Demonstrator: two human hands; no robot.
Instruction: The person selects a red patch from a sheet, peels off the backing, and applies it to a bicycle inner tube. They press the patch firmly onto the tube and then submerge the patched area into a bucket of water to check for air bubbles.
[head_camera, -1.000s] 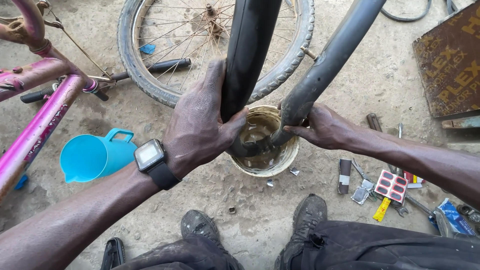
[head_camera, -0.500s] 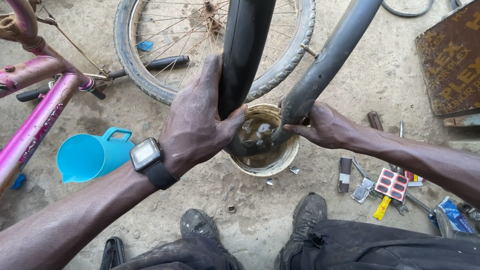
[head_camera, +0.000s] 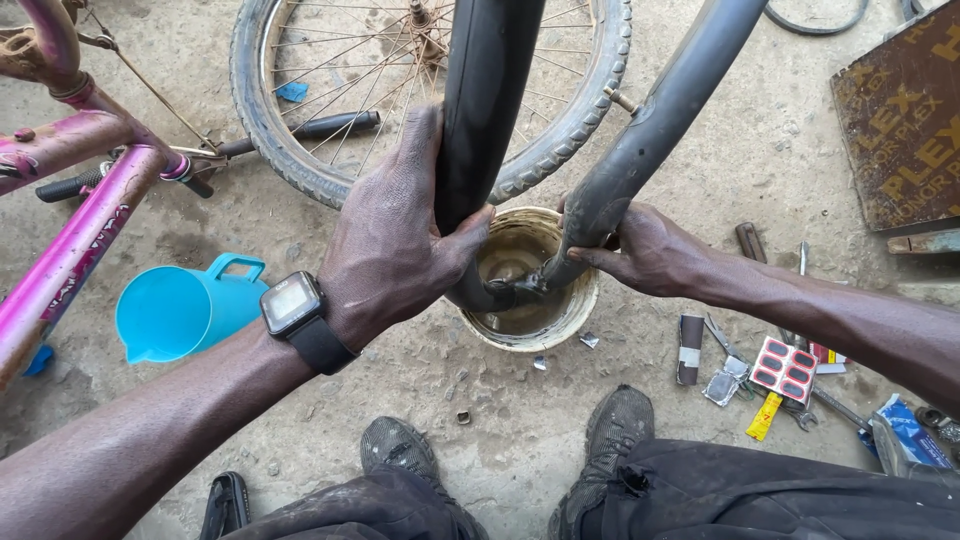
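Head view: the left hand (head_camera: 395, 240) wraps its fingers (head_camera: 465, 235) tight around one leg of the black inner tube (head_camera: 490, 110), thumb across the front. The right hand (head_camera: 640, 250) pinches the other leg just above the water, fingers pressed together on the rubber. The tube's bend sits dipped in the murky water of the small bucket (head_camera: 575, 310), on the ground between the two shoes. Compared with a second ago, little shifts: both grips hold, the tube leans slightly differently, the same stretch stays submerged. The blue jug (head_camera: 175, 315) rests to the left, the wheel (head_camera: 300, 150) behind, the patch kit (head_camera: 785, 365) to the right.
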